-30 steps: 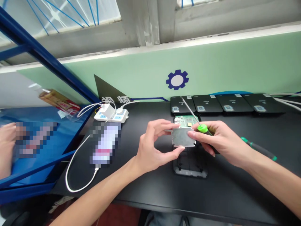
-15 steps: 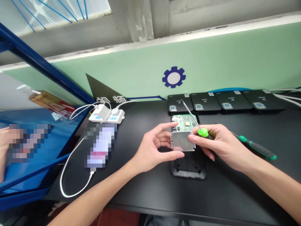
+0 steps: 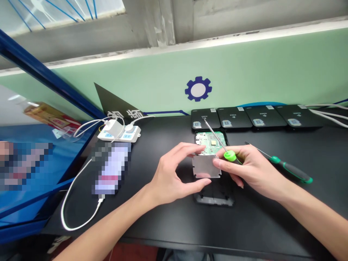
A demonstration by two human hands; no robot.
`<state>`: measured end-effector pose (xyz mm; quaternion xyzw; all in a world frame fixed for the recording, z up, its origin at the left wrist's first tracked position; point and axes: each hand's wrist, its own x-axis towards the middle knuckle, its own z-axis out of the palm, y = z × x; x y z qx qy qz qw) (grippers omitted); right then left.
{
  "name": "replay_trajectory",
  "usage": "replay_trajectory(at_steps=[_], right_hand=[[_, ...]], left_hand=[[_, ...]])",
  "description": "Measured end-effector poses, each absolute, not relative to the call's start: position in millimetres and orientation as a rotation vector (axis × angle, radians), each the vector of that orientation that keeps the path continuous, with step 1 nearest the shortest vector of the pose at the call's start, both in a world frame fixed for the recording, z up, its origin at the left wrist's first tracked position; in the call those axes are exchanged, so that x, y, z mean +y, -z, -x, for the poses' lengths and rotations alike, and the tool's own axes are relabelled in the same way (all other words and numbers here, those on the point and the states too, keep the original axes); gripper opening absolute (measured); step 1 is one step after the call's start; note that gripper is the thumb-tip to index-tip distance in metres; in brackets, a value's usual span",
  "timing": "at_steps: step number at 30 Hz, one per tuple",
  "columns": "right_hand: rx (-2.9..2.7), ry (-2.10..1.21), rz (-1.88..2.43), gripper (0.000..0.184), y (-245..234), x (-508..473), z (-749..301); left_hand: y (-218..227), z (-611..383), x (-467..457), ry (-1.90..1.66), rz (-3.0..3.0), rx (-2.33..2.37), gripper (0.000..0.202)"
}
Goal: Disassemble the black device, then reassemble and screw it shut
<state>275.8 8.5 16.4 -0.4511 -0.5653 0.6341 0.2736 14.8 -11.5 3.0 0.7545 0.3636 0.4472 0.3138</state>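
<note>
While the left hand [image 3: 174, 174] pinches a dull metal shield plate [image 3: 205, 166] between its fingertips along the top edge and its thumb at the lower edge, the right hand [image 3: 250, 170] closes around a thin precision screwdriver [image 3: 217, 137] with a bright green cap, its index finger against the plate's right side. The plate sits over the lower half of a green circuit board [image 3: 213, 142], which lies in an open black device housing [image 3: 213, 197] on a black table [image 3: 272, 221] – whether plate and board actually touch is hard to tell from this angle. The screwdriver's long shaft slants up across the board, its tip reaching over the first of 4 closed black device units [image 3: 205, 117] in a row along the back of the table. Just beside the right hand lies a second screwdriver [image 3: 292, 172] with a green-and-black handle, untouched. Further left are a white power strip [image 3: 119, 133] with 2 plugs in it and a white cable [image 3: 73, 206] running to a pixelated, unreadable object [image 3: 111, 168].
</note>
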Motion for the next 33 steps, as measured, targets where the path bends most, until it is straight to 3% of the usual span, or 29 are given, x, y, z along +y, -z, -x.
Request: replay_trajectory(at_steps=[3, 9, 21, 33], right_hand=[[-1.521, -1.719, 1.193, 0.041, -16, 5, -275], [-1.536, -1.724, 1.178, 0.044, -16, 2, -270], [-1.593, -1.542, 1.254, 0.05, -19, 6, -282], [-1.574, -1.542, 1.259, 0.059, -21, 6, -280]], left_hand=[[-2, -16, -15, -1.206, -2.25, 0.947, 0.05], [-4, -9, -14, -1.111, -2.352, 0.922, 0.051], [-5, 39, -25, -0.821, -2.068, 1.616, 0.04], [-22, 2, -21, -1.008, -1.983, 1.293, 0.049]])
